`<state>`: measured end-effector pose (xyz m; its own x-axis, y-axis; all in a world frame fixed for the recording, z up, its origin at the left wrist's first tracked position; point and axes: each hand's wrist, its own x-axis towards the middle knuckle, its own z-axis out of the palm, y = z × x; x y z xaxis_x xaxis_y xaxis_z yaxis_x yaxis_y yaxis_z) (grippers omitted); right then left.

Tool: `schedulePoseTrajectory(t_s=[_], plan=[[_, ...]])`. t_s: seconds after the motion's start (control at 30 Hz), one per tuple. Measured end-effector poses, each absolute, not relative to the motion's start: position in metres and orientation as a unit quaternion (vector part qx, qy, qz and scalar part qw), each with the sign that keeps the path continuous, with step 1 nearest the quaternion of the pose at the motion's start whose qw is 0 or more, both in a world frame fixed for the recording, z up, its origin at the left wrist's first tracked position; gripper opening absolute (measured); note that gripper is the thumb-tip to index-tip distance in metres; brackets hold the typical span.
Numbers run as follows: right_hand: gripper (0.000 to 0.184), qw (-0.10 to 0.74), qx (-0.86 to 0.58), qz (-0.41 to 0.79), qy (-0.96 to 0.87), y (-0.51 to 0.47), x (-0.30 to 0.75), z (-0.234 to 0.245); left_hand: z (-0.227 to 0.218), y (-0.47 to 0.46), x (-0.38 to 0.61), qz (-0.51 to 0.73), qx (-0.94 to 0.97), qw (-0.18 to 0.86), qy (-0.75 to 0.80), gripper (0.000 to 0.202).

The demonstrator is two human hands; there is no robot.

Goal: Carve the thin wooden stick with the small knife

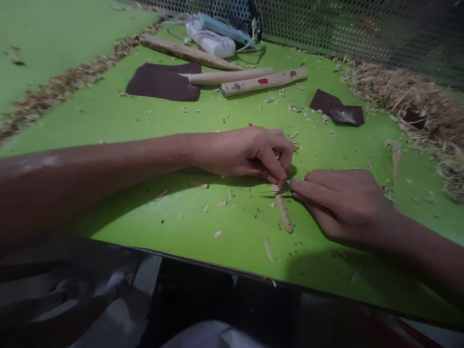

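Observation:
In the head view my left hand (257, 152) has its fingers closed on the upper end of a slim wooden stick (283, 212), which points down toward the table's front edge. A few dark marks run along the stick. To its right, my right hand (348, 203) pinches a thin blade (270, 193) that reaches left to the stick just below my left fingertips. The blade's grip is hidden in my fingers. Whether the edge cuts into the wood I cannot tell. Small wood chips (222, 203) lie around both hands on the green tabletop (181, 222).
Behind my hands lie a paint-marked wooden rod (264, 82), a pale stick (235, 76), a rougher stick (188, 52) and a dark brown sheet (159, 82). Smaller brown pieces (339, 108) lie right. A white power strip (210, 38) stands at the back; shavings (416, 106) line the mesh panel (344, 29).

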<state>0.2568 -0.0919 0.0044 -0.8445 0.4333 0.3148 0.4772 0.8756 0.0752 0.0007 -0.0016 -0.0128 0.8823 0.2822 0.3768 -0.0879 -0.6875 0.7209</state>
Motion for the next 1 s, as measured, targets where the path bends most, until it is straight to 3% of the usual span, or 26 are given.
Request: schedulePoseTrajectory(t_s=[0.2,0.37,0.6,1.0], plan=[[0.033,0.163,-0.165,-0.156,-0.96,-0.095,0.249,0.011,-0.011,-0.003,0.001,0.23,0.886,0.397,0.067,0.011],[0.039,0.145,-0.196,-0.146,-0.959,-0.094,0.251,0.01,-0.011,-0.004,0.0,0.222,0.88,0.413,0.071,0.016],[0.038,0.136,-0.198,-0.152,-0.959,-0.094,0.252,0.008,-0.01,-0.002,-0.001,0.207,0.886,0.411,0.063,0.021],[0.032,0.154,-0.211,-0.115,-0.958,-0.095,0.254,0.001,-0.009,-0.001,-0.003,0.195,0.886,0.411,0.088,0.013]])
